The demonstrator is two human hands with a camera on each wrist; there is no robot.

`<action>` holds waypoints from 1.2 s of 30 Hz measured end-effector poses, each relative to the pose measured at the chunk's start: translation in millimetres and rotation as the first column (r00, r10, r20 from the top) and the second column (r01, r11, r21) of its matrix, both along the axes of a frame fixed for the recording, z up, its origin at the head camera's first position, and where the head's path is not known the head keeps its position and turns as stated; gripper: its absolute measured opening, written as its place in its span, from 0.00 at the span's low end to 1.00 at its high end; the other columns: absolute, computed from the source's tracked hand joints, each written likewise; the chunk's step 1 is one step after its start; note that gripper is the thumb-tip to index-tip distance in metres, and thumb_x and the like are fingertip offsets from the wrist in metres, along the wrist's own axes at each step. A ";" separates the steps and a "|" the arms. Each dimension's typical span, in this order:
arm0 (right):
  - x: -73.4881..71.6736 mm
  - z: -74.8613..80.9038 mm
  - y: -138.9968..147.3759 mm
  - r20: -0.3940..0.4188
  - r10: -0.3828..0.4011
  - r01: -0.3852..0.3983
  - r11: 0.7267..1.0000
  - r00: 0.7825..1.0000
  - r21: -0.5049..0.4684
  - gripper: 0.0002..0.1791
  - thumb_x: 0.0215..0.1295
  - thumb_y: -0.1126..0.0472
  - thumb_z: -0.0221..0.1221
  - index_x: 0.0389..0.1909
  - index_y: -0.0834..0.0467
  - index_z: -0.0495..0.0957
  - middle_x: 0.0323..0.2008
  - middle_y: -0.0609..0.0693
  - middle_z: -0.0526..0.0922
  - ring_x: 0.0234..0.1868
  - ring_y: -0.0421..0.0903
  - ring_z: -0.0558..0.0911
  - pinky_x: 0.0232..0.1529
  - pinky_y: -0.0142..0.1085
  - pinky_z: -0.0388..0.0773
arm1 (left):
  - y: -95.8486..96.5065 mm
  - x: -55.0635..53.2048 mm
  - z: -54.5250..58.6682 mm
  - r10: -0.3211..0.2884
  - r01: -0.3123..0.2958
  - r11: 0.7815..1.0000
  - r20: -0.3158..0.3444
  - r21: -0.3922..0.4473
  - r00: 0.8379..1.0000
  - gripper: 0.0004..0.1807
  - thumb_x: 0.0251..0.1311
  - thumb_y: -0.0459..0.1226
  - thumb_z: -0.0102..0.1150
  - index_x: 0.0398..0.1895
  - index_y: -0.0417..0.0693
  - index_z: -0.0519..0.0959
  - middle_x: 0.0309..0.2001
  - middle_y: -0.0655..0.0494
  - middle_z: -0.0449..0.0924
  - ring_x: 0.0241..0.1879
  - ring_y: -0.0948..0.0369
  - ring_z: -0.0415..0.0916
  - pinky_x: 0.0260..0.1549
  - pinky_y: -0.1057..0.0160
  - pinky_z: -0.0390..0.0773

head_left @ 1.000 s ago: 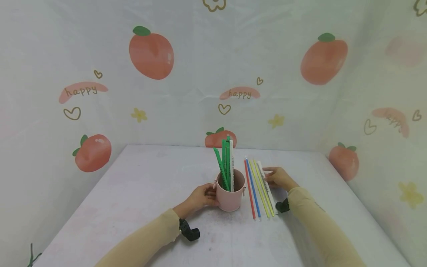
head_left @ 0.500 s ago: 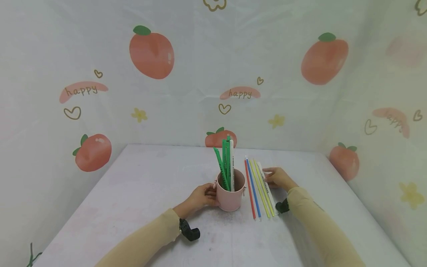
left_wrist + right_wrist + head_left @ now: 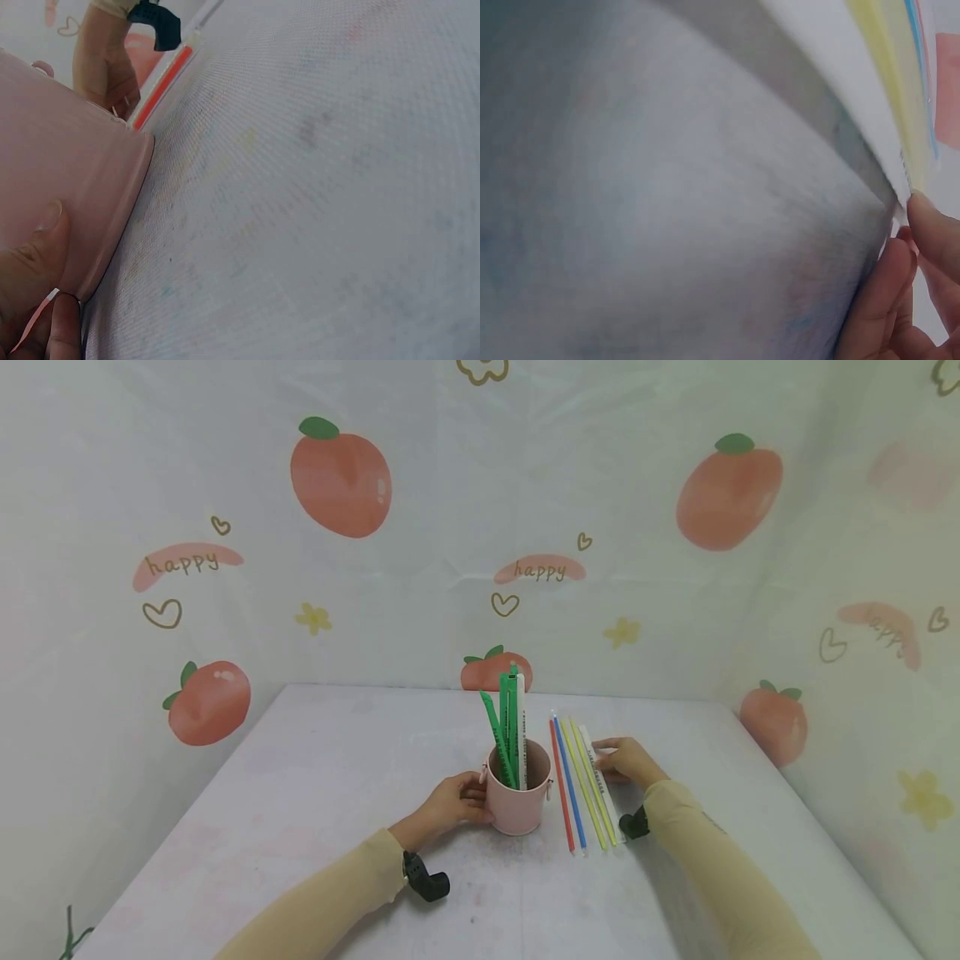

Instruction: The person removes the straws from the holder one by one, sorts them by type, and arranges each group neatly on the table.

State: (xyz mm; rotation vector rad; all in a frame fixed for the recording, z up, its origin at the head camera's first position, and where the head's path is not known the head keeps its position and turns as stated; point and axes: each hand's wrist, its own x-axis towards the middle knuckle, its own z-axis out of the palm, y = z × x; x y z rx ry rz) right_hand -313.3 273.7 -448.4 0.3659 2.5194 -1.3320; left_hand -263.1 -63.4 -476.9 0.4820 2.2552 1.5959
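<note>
My left hand (image 3: 447, 806) grips the side of a pink bucket (image 3: 513, 812), thumb (image 3: 43, 244) on its wall near the base in the left wrist view. Several green paper-wrapped straws (image 3: 512, 727) and a white one stand in the bucket, leaning a little. To the right of it my right hand (image 3: 628, 762) pinches a white wrapped straw (image 3: 609, 806) lying on the table. In the right wrist view the thumb (image 3: 934, 232) presses that straw's edge, with the fingers curled below; their contact with the underside is partly hidden.
Beside the white straw lie a red straw (image 3: 561, 785), a blue straw (image 3: 571, 785) and two yellow straws (image 3: 582, 785), roughly side by side in clear wrappers. A patterned cloth wall (image 3: 420, 610) closes off the back of the white table (image 3: 337, 735).
The far end of the white straw on the table has shifted very slightly toward me along with my right hand. My left hand and the bucket have stayed put.
</note>
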 end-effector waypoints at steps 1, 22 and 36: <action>0.4 0.4 0.7 0.001 0.003 -0.003 1.000 1.000 0.003 0.31 0.61 0.68 0.62 0.66 0.63 0.67 0.53 0.62 0.80 0.37 0.42 0.82 0.40 0.33 0.84 | 0.1 0.0 0.0 0.001 -0.001 1.000 -0.002 0.000 1.000 0.31 0.48 0.31 0.73 0.58 0.37 0.72 0.55 0.44 0.78 0.56 0.50 0.76 0.55 0.57 0.79; 4.7 -2.4 4.5 -0.041 0.047 -0.047 0.999 0.998 0.009 0.28 0.63 0.67 0.61 0.65 0.66 0.68 0.51 0.62 0.81 0.31 0.38 0.78 0.36 0.28 0.81 | 0.6 2.8 2.9 0.004 -0.004 1.000 -0.016 0.007 1.000 0.31 0.49 0.29 0.72 0.58 0.36 0.71 0.55 0.42 0.78 0.55 0.49 0.76 0.54 0.56 0.79; -1.2 -5.4 6.0 0.002 0.022 -0.022 0.999 1.000 0.035 0.29 0.63 0.66 0.62 0.66 0.63 0.68 0.52 0.61 0.79 0.31 0.39 0.76 0.33 0.27 0.80 | 1.6 3.2 3.5 0.008 -0.008 1.000 -0.010 0.013 1.000 0.31 0.48 0.29 0.72 0.58 0.36 0.72 0.55 0.42 0.79 0.56 0.49 0.76 0.54 0.56 0.79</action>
